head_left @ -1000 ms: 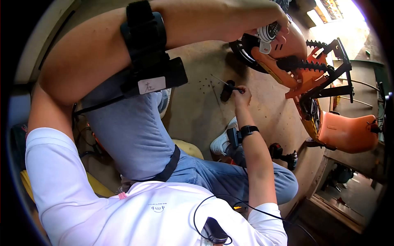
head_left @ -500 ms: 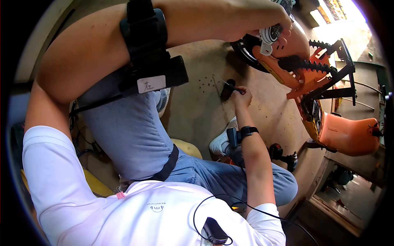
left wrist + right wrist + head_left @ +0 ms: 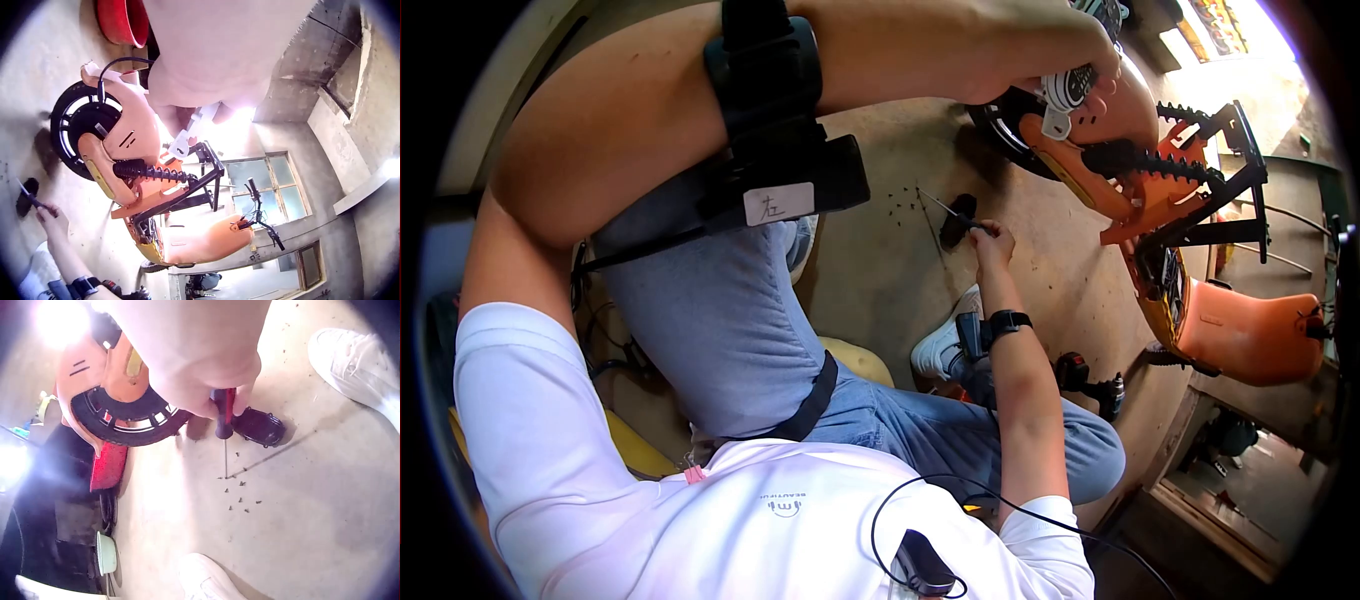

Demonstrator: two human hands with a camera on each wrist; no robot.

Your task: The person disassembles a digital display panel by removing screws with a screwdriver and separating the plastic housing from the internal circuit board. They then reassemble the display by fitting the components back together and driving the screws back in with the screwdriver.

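In the head view my right hand (image 3: 997, 245) grips a screwdriver (image 3: 966, 220) by its dark handle. The right wrist view shows the handle (image 3: 223, 415) to be black and red, its thin shaft pointing down among several small screws (image 3: 242, 484) on the floor. Beside the shaft lies a black oval part (image 3: 259, 427). Up by the scooter (image 3: 1135, 110), my left hand (image 3: 1100, 70) holds a white-and-black part (image 3: 1068, 88) with a pale tab. Most of this part is hidden by the hand in the left wrist view, where its tab (image 3: 180, 145) hangs below the fingers.
The orange scooter lies tipped over, with black coil springs (image 3: 1165, 165) and a frame bar showing. A cordless drill (image 3: 1090, 383) is on the floor near the right knee. A red bucket (image 3: 123, 24) and a pale green bowl (image 3: 107, 553) stand farther off.
The screwdriver's tip has shifted slightly down in the head view, nearer the screws, along with my right hand. My left hand still holds the white-and-black part; the whole view has drifted a little.
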